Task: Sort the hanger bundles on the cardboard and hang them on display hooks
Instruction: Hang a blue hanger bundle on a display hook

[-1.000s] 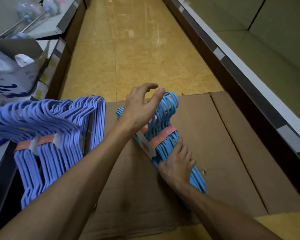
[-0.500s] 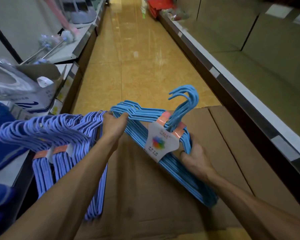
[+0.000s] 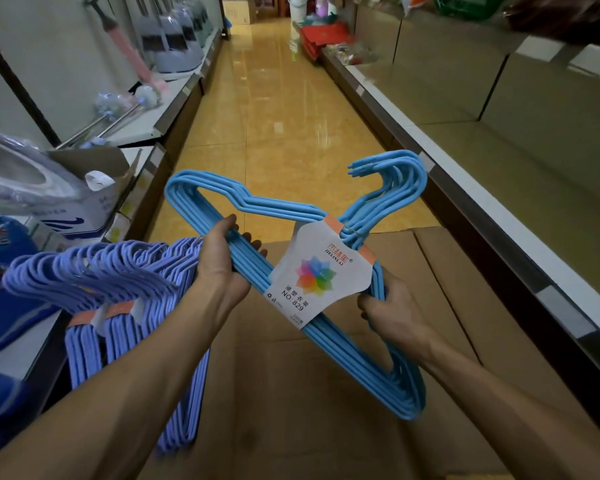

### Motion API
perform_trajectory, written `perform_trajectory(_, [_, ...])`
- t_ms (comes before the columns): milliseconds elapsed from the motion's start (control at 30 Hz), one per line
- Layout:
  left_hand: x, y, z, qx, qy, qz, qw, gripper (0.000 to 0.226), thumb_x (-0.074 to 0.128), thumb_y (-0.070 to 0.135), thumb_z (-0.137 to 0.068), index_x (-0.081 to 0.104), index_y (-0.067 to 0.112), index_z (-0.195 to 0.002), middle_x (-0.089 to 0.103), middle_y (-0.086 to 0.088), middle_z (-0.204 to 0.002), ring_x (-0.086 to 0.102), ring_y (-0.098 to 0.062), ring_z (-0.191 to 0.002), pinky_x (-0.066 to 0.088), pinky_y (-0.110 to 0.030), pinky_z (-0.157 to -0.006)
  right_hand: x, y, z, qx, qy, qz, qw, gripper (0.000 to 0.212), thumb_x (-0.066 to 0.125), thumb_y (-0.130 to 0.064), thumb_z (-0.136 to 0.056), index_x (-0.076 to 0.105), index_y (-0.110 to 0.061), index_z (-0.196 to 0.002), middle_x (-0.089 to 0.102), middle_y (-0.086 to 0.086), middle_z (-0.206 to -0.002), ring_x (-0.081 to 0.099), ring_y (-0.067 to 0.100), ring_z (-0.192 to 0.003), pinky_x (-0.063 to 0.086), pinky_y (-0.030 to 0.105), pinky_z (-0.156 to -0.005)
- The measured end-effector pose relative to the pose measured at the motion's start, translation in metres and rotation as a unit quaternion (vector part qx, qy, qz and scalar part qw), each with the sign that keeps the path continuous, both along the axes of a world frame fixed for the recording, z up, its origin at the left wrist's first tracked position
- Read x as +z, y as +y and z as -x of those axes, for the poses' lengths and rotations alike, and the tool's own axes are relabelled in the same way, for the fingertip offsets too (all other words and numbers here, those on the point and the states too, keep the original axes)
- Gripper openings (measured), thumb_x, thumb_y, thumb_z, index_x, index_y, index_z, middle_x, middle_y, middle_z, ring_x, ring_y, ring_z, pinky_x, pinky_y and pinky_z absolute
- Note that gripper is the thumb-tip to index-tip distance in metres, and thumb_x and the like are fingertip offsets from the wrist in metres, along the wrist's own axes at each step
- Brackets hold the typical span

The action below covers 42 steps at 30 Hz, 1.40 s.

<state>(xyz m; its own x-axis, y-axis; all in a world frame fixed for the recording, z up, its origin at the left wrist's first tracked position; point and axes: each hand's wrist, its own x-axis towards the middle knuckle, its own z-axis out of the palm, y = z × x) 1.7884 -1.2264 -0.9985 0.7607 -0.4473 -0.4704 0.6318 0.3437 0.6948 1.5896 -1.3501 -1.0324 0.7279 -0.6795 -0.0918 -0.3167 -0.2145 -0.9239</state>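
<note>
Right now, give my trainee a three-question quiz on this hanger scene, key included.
1. True or false: both hands hold the light blue bundle.
2. Where do the purple bundles hang? A) to the person's left B) on the right shelf C) on the floor
3. Fill in: the paper label reads NO. ___.

Key: 1 true, the left hand and right hand both grip it. 2 A. 3 829.
</note>
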Motion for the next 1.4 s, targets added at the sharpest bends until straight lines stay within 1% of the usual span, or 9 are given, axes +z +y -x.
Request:
perform_trajectory(100, [0.001, 0.005, 0.0, 0.023, -0.003, -0.003, 1.0, 0.018, 0.061, 0.031, -0.092, 0.056, 0.015, -0.086, 0.049, -0.002, -0.074, 0.053, -0.021, -0.073, 0.049, -0.037, -0.082, 0.004, -0.003, -0.007, -0.015, 0.013, 0.007, 1.0, 0.034, 0.054, 0.001, -0.089, 0.058, -0.033, -0.09, 0.065, 0.01, -0.084, 0.06, 0.023, -0.073, 0.056, 0.049, -0.067])
perform_trajectory(233, [0.014, 0.014, 0.007, 0.052, 0.003, -0.011, 0.999, 0.018, 0.059, 0.029, -0.091, 0.053, 0.015, -0.081, 0.046, -0.001, -0.068, 0.05, -0.019, -0.064, 0.048, -0.036, -0.078, 0.029, -0.004, -0.01, 0.006, 0.037, 0.006, 0.999, 0.033, 0.054, 0.002, -0.089, 0.055, -0.032, -0.086, 0.061, 0.002, -0.074, 0.055, 0.017, -0.064, 0.045, 0.029, -0.053])
perform_trajectory(500, [0.126, 0.04, 0.019, 0.087, 0.012, 0.023, 0.996, 0.014, 0.056, 0.017, -0.087, 0.05, 0.012, -0.075, 0.044, -0.003, -0.066, 0.047, -0.019, -0.061, 0.046, -0.033, -0.07, 0.145, -0.002, -0.016, 0.055, 0.047, 0.038, 0.997, 0.026, 0.061, -0.005, -0.094, 0.055, -0.03, -0.09, 0.056, -0.006, -0.069, 0.052, -0.005, -0.045, 0.035, 0.011, -0.04])
perform_trajectory(700, [0.292, 0.062, 0.014, 0.08, -0.031, 0.011, 0.996, 0.012, 0.056, 0.019, -0.087, 0.052, 0.015, -0.075, 0.051, 0.0, -0.068, 0.052, -0.017, -0.064, 0.049, -0.033, -0.069, 0.3, 0.012, -0.022, 0.073, 0.013, 0.03, 0.997, 0.029, 0.06, -0.013, -0.096, 0.058, -0.03, -0.12, 0.066, -0.006, -0.087, 0.061, -0.007, -0.067, 0.045, 0.012, -0.049])
perform_trajectory(800, [0.396, 0.068, 0.016, 0.085, -0.05, 0.018, 0.995, 0.014, 0.054, 0.02, -0.087, 0.052, 0.016, -0.073, 0.05, 0.0, -0.068, 0.053, -0.017, -0.064, 0.049, -0.031, -0.068, 0.392, 0.017, -0.026, 0.077, -0.003, 0.018, 0.997, 0.035, 0.061, -0.016, -0.094, 0.058, -0.033, -0.124, 0.071, -0.003, -0.1, 0.067, 0.013, -0.092, 0.06, 0.038, -0.079])
perform_trajectory(900, [0.501, 0.073, 0.017, 0.096, -0.063, 0.033, 0.993, 0.014, 0.053, 0.018, -0.088, 0.052, 0.016, -0.074, 0.051, 0.0, -0.067, 0.053, -0.016, -0.064, 0.048, -0.03, -0.073, 0.488, 0.021, -0.029, 0.076, -0.026, 0.013, 0.997, 0.04, 0.062, -0.014, -0.091, 0.058, -0.033, -0.126, 0.071, -0.003, -0.103, 0.067, 0.017, -0.097, 0.058, 0.048, -0.088])
perform_trajectory(1067, [0.664, 0.085, 0.006, 0.092, -0.069, 0.043, 0.992, 0.006, 0.059, 0.02, -0.083, 0.054, 0.018, -0.08, 0.056, 0.002, -0.072, 0.057, -0.016, -0.072, 0.049, -0.032, -0.073, 0.646, 0.032, -0.041, 0.075, -0.065, 0.034, 0.995, 0.047, 0.06, -0.016, -0.086, 0.058, -0.039, -0.127, 0.072, -0.005, -0.103, 0.068, 0.019, -0.094, 0.059, 0.05, -0.085])
perform_trajectory(1233, [0.811, 0.095, 0.014, 0.093, -0.101, 0.057, 0.989, 0.012, 0.054, 0.02, -0.087, 0.051, 0.017, -0.076, 0.053, 0.0, -0.074, 0.054, -0.017, -0.073, 0.047, -0.032, -0.077, 0.788, 0.044, -0.043, 0.069, -0.08, 0.058, 0.993, 0.008, 0.057, -0.018, -0.09, 0.061, -0.017, -0.096, 0.059, 0.0, -0.071, 0.047, 0.016, -0.06, 0.041, 0.036, -0.055])
perform_trajectory(1400, [0.918, 0.111, 0.028, 0.079, -0.149, 0.064, 0.984, 0.012, 0.058, 0.022, -0.085, 0.049, 0.019, -0.078, 0.05, 0.0, -0.075, 0.052, -0.017, -0.074, 0.048, -0.031, -0.076, 0.891, 0.053, -0.036, 0.045, -0.089, 0.072, 0.992, 0.013, 0.06, -0.029, -0.088, 0.058, -0.017, -0.092, 0.064, 0.015, -0.08, 0.053, 0.023, -0.065, 0.043, 0.04, -0.058])
